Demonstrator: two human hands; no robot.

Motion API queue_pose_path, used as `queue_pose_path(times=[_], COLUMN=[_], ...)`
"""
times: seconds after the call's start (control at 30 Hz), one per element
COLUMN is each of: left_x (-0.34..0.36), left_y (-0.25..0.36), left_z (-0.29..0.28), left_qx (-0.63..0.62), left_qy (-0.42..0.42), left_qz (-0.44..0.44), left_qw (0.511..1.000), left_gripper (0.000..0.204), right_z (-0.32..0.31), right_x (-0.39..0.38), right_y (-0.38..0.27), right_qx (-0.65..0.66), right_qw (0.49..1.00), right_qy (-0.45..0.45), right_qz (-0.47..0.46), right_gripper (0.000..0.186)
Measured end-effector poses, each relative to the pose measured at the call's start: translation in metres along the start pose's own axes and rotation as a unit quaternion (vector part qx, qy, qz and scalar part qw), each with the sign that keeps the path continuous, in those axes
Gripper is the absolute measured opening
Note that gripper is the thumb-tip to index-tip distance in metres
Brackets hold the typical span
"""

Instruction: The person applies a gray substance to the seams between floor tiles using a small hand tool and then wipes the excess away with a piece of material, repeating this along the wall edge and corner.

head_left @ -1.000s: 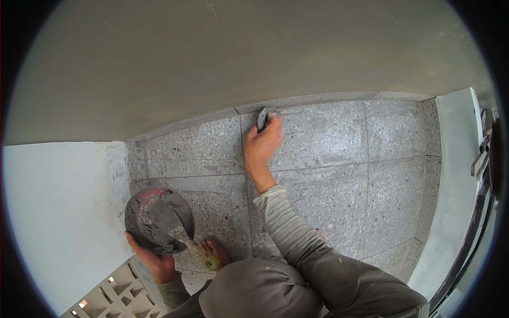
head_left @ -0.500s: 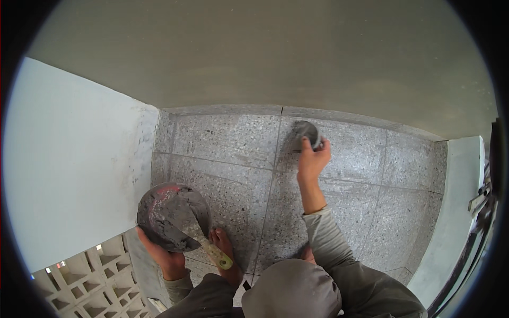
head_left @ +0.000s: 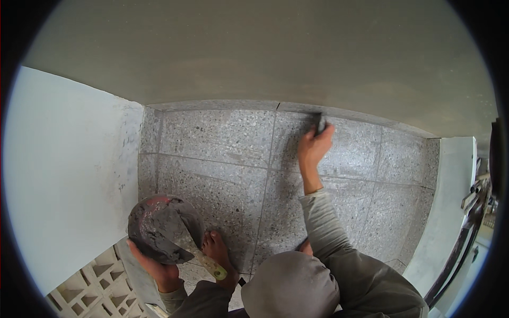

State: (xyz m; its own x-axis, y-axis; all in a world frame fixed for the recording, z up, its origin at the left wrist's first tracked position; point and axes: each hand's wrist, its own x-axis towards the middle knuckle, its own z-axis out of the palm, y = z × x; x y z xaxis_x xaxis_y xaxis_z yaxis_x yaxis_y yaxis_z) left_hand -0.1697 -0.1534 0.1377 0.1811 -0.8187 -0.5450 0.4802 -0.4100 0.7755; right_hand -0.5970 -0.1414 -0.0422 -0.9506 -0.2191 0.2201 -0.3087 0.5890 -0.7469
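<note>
My left hand [head_left: 157,269] holds a round bowl [head_left: 157,200] from below and its left side, at the lower left. Wet grey paste [head_left: 161,228] coats the bowl, with some pinkish wall showing. A putty knife [head_left: 213,266] leans in it, its blade in the paste and its yellowish-green handle end sticking out toward me. In my right hand [head_left: 315,149], closed fingers grip a thin dark grey flat piece [head_left: 321,123], seen nearly edge-on. Its far end is at the joint between the floor and the low skirting [head_left: 222,104]; whether it touches is hard to tell.
Speckled grey floor tiles [head_left: 212,135] with smeared joints lie between a grey-brown wall [head_left: 254,53] ahead and a white wall [head_left: 69,169] at left. A bare foot [head_left: 216,246] stands beside the bowl. Openwork blocks [head_left: 95,281] are lower left; a pale ledge [head_left: 450,185] bounds the right.
My right hand has moved slightly forward to the skirting, and the dark piece has turned from face-on to edge-on. The bowl sits slightly lower and further left in view.
</note>
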Motion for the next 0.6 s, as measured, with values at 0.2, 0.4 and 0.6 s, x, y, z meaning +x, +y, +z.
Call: queue_pose_path(times=[0.2, 0.4, 0.6], left_x=[-0.001, 0.0, -0.011], left_y=[-0.007, -0.007, -0.001], left_z=[0.011, 0.001, -0.002], left_qx=[0.001, -0.01, -0.007], left_qy=[-0.014, -0.012, -0.026], left_qz=[-0.003, -0.008, -0.002], left_qw=[1.0, 1.0, 1.0], left_gripper=[0.063, 0.061, 0.06], right_z=[0.017, -0.033, -0.047], right_x=[-0.039, -0.024, 0.056], right_y=[-0.031, -0.031, -0.014], right_qx=[0.013, 0.066, -0.045], right_qw=[0.99, 0.92, 0.692], right_qy=[-0.129, -0.361, -0.338], right_qz=[-0.051, -0.137, -0.636], right_gripper=[0.047, 0.044, 0.044])
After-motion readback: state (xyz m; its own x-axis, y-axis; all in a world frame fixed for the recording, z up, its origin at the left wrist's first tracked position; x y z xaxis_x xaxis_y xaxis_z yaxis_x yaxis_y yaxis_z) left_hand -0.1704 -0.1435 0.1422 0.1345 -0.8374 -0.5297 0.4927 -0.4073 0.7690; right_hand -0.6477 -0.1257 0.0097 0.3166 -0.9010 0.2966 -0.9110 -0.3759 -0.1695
